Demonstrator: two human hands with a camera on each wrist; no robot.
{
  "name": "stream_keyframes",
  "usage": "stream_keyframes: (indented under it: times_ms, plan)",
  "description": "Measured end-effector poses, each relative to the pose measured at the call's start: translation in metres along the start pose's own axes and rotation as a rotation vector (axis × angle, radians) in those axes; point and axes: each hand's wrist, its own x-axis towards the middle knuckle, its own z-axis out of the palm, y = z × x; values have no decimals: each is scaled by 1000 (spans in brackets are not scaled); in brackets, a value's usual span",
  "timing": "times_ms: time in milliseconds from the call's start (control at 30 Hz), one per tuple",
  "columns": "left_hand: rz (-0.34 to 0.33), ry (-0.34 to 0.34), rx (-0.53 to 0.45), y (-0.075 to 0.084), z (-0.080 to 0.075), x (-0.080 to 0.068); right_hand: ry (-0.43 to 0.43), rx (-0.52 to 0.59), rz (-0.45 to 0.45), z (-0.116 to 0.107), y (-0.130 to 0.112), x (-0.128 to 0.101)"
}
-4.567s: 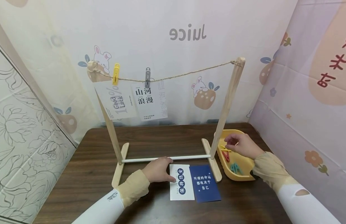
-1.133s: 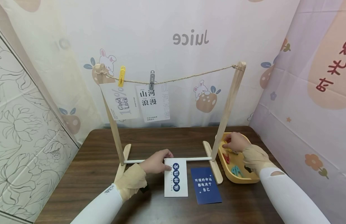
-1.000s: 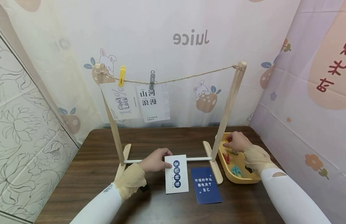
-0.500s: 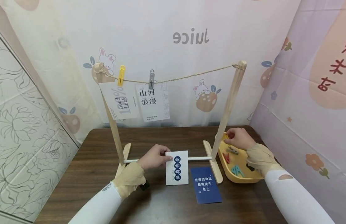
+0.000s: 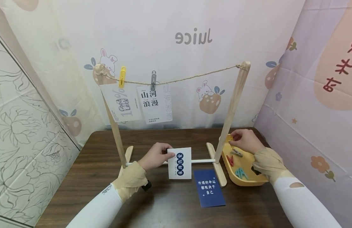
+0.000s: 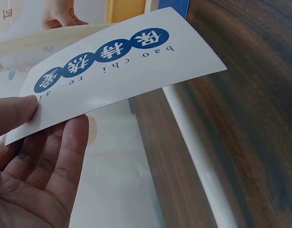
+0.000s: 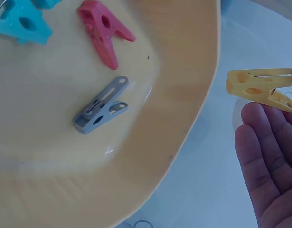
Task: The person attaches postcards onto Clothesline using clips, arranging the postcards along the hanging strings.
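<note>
At three o'clock on the dark wooden table (image 5: 93, 177), just right of the wooden stand's right post (image 5: 231, 110), sits our shallow yellow plastic tray (image 5: 245, 182). It holds a grey clothes peg (image 7: 100, 105), a red clothes peg (image 7: 104, 31) and a turquoise clothes peg (image 7: 20, 21), all lying flat and apart from one another.

Our right hand (image 5: 245, 141) hovers over the tray's twelve o'clock end, pinching a yellow plastic clothes peg (image 7: 260, 88) at its fingertips, the other fingers loosely extended. Our left hand (image 5: 154, 156) reaches in from seven o'clock and pinches the left edge of a white rectangular card (image 5: 180, 163) printed with four blue circles of white characters; thumb on top, fingers beneath. The card is lifted off the table, in front of the stand's white crossbar (image 5: 201, 161), at the table's centre. A dark blue card (image 5: 210, 188) lies flat at five o'clock of it.
</note>
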Motion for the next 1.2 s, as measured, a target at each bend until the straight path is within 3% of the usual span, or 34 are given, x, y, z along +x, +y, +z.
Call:
stream_keyframes:
  times_ms: [400, 933, 1200]
  plan:
    - [54, 73, 29, 19, -7, 1, 44, 51, -19, -10, -11, -12]
    - [60, 125, 71, 45, -17, 2, 78, 77, -33, -18, -32, -28]
    - [134, 139, 84, 53, -22, 4, 117, 90, -68, -25, -45, -32]
